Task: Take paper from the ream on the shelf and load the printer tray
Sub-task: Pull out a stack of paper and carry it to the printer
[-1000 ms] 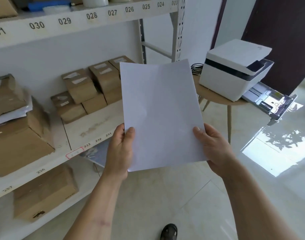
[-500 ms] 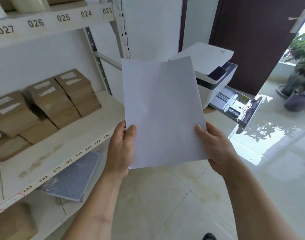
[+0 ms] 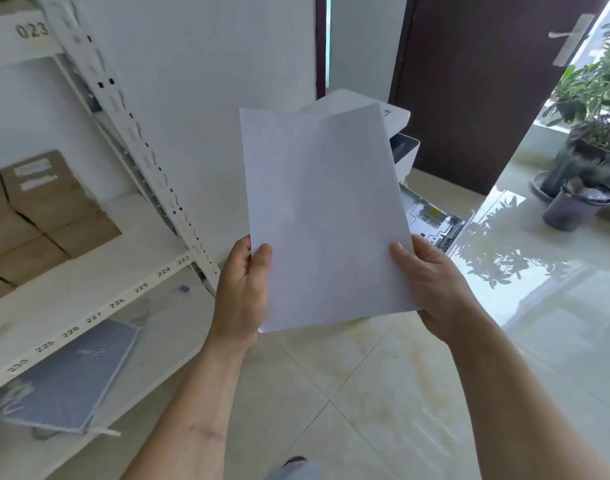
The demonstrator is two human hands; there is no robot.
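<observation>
Gripping paper (image 3: 322, 216) upright, left hand (image 3: 241, 289) and right hand (image 3: 431, 289) fingers pinching lower corners; printer (image 3: 399, 133) behind

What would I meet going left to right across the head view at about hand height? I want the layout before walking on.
Cardboard boxes → shelf upright → left hand → paper → right hand → printer tray → dark pot.

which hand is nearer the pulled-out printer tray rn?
Right. The right hand grips the paper at its lower right edge, just below and left of the open tray. The left hand holds the opposite edge, farther from it.
</observation>
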